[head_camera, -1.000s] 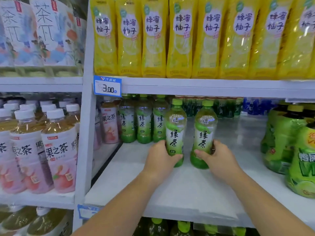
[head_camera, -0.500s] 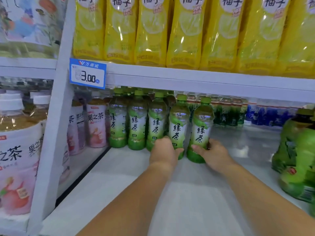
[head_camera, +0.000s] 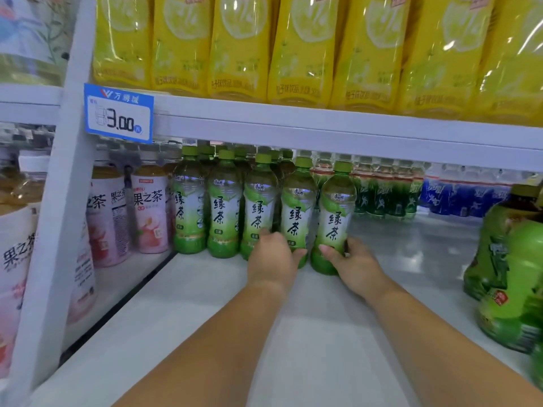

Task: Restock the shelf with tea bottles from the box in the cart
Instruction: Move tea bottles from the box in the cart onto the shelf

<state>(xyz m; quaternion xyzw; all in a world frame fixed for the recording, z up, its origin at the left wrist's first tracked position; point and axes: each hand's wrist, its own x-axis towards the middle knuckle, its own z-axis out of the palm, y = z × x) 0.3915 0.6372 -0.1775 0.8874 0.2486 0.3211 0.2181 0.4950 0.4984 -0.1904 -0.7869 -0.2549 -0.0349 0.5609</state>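
Observation:
Two green tea bottles stand upright deep on the white shelf (head_camera: 338, 333). My left hand (head_camera: 271, 257) is wrapped around the base of the left bottle (head_camera: 298, 210). My right hand (head_camera: 352, 261) grips the base of the right bottle (head_camera: 338, 212). Both bottles sit at the right end of a row of several matching green tea bottles (head_camera: 223, 207), touching or nearly touching it. The box and the cart are out of view.
Pink peach tea bottles (head_camera: 148, 212) stand left of the green row, beyond a white upright post (head_camera: 55, 230). Large green bottles (head_camera: 511, 277) sit at the right. Yellow bottles (head_camera: 299, 45) fill the shelf above; a blue 3.00 price tag (head_camera: 119, 113) hangs on its edge.
Both hands have pushed the two bottles back along the shelf, from near the front to the end of the green tea row. The camera has moved closer and lower.

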